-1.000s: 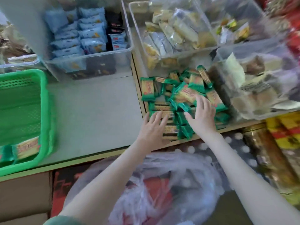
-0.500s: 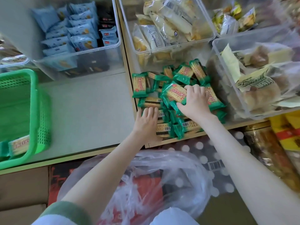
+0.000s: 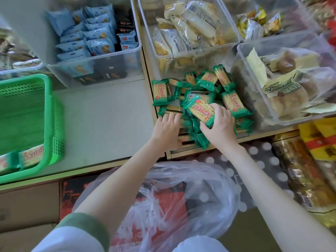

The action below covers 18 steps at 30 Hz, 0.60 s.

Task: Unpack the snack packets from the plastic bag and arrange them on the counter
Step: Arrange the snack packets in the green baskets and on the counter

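Observation:
A heap of green cracker packets [image 3: 214,84] lies on the counter [image 3: 101,113] between the clear bins. My right hand [image 3: 220,126] grips one green cracker packet [image 3: 199,109] and holds it lifted over the heap. My left hand [image 3: 166,132] rests flat on the packets at the heap's left front, fingers straight. Below the counter edge a clear plastic bag [image 3: 181,202] sags open between my forearms; its inside shows only red printing behind the film.
A green basket [image 3: 49,124] with two of the same packets stands at the left. Clear bins of blue packets [image 3: 94,39], bread rolls [image 3: 189,31] and cakes [image 3: 291,75] line the back and right. Wrapped goods [image 3: 300,171] lie low right.
My right hand went from lying flat on the heap to closing round one packet and raising it. My left hand slid a little forward onto the packets.

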Motion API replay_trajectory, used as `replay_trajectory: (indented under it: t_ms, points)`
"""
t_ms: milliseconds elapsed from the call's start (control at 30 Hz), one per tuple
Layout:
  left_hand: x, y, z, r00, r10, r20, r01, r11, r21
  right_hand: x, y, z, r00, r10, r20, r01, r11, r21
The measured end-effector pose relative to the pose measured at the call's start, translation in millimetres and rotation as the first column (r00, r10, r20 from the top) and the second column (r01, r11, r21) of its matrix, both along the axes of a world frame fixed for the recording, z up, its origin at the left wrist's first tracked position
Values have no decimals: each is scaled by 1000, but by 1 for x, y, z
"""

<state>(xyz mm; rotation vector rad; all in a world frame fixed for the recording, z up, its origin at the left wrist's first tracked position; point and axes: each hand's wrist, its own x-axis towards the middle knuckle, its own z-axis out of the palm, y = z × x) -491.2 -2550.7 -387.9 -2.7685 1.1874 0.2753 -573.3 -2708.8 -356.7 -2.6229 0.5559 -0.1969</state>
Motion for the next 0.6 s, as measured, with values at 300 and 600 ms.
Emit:
replay_trajectory:
  t_ms: [300, 600]
  points:
    - [-12, 35, 14, 986, -107, 127, 115, 992, -57, -13, 33, 10, 995, -15, 95, 14, 1000, 8]
    - [-5, 178, 65, 951, 25, 309, 82, 941, -330, 24, 133, 42, 973, 151, 175, -159, 987, 30]
